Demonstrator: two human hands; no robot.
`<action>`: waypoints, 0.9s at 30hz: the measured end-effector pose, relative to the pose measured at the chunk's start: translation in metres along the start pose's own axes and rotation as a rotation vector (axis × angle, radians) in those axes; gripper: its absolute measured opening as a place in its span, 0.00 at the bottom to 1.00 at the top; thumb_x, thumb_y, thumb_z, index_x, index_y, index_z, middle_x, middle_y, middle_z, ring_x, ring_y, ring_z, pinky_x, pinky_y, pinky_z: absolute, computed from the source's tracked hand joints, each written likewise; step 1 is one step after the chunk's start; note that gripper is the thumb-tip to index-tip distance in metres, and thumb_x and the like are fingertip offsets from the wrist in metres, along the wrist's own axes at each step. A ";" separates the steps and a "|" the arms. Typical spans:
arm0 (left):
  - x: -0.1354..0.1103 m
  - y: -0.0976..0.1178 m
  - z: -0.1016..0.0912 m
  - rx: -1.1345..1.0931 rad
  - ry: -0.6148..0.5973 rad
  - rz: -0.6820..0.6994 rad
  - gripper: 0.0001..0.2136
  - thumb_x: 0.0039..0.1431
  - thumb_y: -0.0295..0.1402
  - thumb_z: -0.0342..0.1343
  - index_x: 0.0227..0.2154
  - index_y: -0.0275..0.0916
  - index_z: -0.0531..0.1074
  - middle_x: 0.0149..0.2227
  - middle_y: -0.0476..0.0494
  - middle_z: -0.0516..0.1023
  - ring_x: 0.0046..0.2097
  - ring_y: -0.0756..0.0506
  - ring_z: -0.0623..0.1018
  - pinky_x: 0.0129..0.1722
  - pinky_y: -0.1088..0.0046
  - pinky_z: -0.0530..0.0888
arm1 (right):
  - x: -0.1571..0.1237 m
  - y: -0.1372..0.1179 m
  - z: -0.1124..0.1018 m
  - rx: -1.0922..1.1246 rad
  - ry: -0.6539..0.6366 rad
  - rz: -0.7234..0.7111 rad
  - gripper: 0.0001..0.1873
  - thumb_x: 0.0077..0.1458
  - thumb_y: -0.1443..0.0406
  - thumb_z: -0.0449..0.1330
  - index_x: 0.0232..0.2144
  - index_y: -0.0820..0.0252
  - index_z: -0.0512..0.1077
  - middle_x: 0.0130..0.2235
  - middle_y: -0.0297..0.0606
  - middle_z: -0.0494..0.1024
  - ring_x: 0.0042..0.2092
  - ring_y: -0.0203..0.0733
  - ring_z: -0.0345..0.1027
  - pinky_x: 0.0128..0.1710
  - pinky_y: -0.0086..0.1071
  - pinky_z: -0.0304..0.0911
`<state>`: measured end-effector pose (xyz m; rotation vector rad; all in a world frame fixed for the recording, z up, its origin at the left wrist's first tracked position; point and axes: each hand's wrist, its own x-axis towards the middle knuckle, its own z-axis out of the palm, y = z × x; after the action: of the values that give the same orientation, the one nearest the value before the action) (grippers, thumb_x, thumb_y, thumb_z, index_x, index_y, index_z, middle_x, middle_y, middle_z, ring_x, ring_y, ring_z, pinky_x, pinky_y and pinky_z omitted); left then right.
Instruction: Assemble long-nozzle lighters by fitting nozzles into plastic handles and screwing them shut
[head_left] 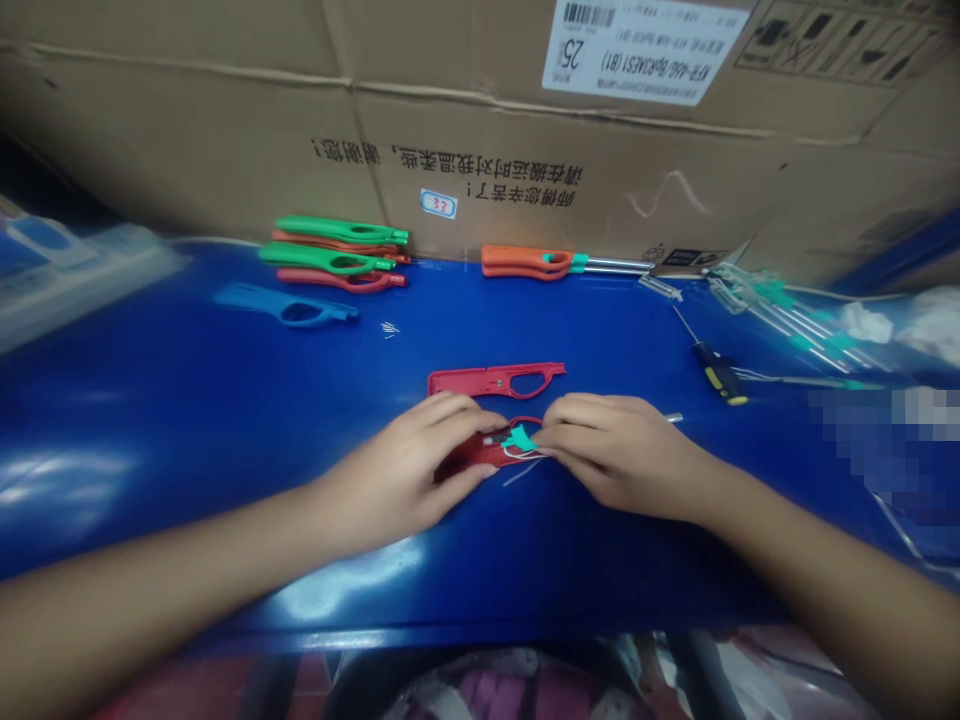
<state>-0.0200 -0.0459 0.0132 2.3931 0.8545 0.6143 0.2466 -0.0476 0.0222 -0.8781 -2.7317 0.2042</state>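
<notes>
In the head view my left hand (pixel 405 465) grips the rear of a red lighter casing half (pixel 489 452), thumb below and fingers above. A teal trigger piece (pixel 519 438) sits in or over that casing, with thin white wires (pixel 516 455) curving below it. My right hand (pixel 622 450) is closed, its fingertips pinching at the front of the teal piece and hiding the casing's front end. A metal tube end (pixel 675 417) shows beyond the right hand. Just behind the hands lies another red casing half (pixel 469 382), inner side up.
On the blue table (pixel 225 440), green and red casings (pixel 330 258) are stacked back left, near a blue casing (pixel 289 305) and small pins (pixel 390 329). Orange lighters (pixel 525 263), a screwdriver (pixel 716 370) and tube assemblies (pixel 802 320) lie right. A cardboard box (pixel 247 140) stands behind.
</notes>
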 end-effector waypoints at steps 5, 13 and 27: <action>-0.001 0.001 0.001 0.056 -0.020 0.060 0.15 0.69 0.31 0.53 0.57 0.38 0.67 0.49 0.41 0.75 0.53 0.45 0.73 0.54 0.66 0.72 | 0.001 -0.003 -0.003 -0.011 -0.024 0.010 0.12 0.68 0.66 0.51 0.40 0.61 0.75 0.39 0.39 0.77 0.38 0.39 0.69 0.36 0.32 0.60; -0.001 0.001 -0.001 0.092 -0.082 0.080 0.17 0.70 0.30 0.51 0.60 0.39 0.66 0.47 0.41 0.72 0.51 0.44 0.71 0.54 0.64 0.71 | 0.001 -0.004 -0.004 -0.081 -0.010 -0.047 0.14 0.68 0.67 0.50 0.39 0.61 0.77 0.38 0.40 0.78 0.37 0.40 0.69 0.34 0.33 0.60; -0.006 0.005 0.000 0.435 -0.189 0.150 0.22 0.70 0.26 0.46 0.65 0.39 0.62 0.53 0.34 0.70 0.52 0.37 0.69 0.51 0.55 0.75 | -0.004 -0.009 -0.020 0.107 -0.065 0.147 0.09 0.65 0.66 0.54 0.41 0.58 0.75 0.41 0.37 0.76 0.36 0.34 0.70 0.32 0.30 0.60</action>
<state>-0.0215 -0.0536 0.0147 2.8716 0.7945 0.2661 0.2509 -0.0566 0.0428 -1.0588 -2.6868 0.4105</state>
